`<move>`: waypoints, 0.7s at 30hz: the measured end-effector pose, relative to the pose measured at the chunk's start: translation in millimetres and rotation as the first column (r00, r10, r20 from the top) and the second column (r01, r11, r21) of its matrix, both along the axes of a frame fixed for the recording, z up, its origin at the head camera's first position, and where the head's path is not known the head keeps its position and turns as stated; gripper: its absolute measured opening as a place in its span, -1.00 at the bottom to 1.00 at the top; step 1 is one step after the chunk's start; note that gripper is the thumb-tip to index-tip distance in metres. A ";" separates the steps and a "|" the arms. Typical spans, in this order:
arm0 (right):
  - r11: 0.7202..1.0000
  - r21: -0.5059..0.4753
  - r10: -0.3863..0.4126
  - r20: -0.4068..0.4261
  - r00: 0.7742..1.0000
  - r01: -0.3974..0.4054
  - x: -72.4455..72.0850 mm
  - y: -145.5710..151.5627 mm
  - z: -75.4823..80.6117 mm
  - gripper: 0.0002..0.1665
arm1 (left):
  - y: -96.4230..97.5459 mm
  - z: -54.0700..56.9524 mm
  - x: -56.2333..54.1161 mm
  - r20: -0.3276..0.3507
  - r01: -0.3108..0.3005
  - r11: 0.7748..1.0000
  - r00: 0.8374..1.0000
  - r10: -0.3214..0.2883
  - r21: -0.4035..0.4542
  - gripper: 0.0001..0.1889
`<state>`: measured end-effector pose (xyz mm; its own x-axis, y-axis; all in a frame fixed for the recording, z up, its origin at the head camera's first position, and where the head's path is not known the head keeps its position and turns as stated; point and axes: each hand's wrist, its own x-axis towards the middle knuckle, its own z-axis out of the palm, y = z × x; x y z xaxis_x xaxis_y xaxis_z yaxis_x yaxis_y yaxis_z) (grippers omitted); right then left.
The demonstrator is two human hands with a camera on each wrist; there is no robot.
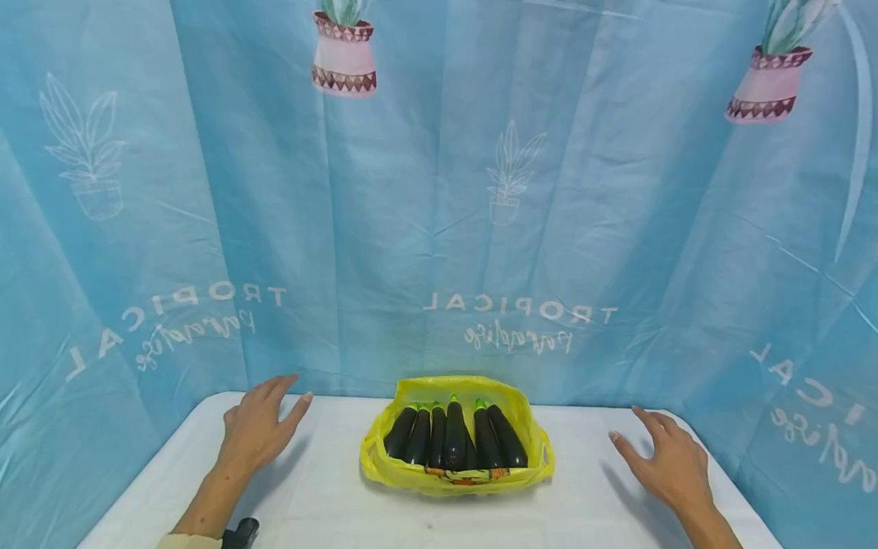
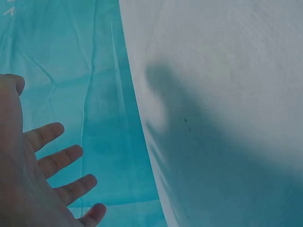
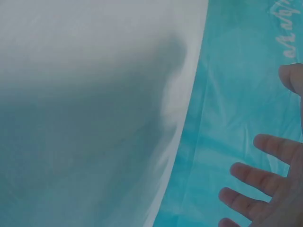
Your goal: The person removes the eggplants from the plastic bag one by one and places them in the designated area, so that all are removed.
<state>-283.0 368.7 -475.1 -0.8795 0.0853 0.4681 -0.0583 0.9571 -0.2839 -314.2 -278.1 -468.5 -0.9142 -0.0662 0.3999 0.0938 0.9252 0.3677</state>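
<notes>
A yellow plastic bag sits on the white table in the head view, its mouth spread wide. Several dark, glossy eggplants with green stem ends lie side by side in it. To the left of the bag, my left hand hovers over the table, fingers spread, holding nothing. My right hand is raised on the other side, also with fingers apart and nothing held. Neither hand touches the bag. The left wrist view shows the spread left fingers; the right wrist view shows the right fingers.
The white table ends at a blue curtain hanging behind it and along both sides. Printed plants and lettering cover the curtain. A black strap or device is on the left wrist. Shadows of the hands fall on the tabletop.
</notes>
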 end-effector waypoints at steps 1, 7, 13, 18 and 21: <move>1.000 -0.001 0.003 0.008 1.000 -0.003 -0.2 -0.2 1.3 -0.05 | 1.3 0.3 -0.1 -0.007 0.003 1.000 1.000 -0.003 0.002 -0.21; 1.000 0.005 0.009 0.055 0.998 -0.009 1.0 -2.8 5.6 -0.02 | 11.6 2.5 0.7 -0.026 0.042 0.999 0.999 -0.041 0.017 -0.22; 1.000 -0.001 0.019 0.048 0.999 -0.019 2.5 -8.9 6.8 -0.04 | 19.0 2.8 1.9 -0.030 0.048 0.999 0.998 -0.047 0.020 -0.24; 1.000 -0.004 0.022 0.071 0.997 -0.022 2.3 -14.1 9.1 -0.02 | 23.6 1.8 3.8 -0.028 0.066 0.996 0.998 -0.065 0.052 -0.24; 1.000 -0.012 0.024 0.078 0.997 -0.023 3.3 -17.2 10.4 -0.02 | 27.1 2.7 4.1 -0.032 0.080 0.995 0.996 -0.078 0.064 -0.26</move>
<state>-279.7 351.4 -464.7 -0.9153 0.0689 0.3968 -0.0581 0.9523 -0.2994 -310.1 -251.0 -465.8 -0.9056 -0.0211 0.4235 0.1771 0.8887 0.4228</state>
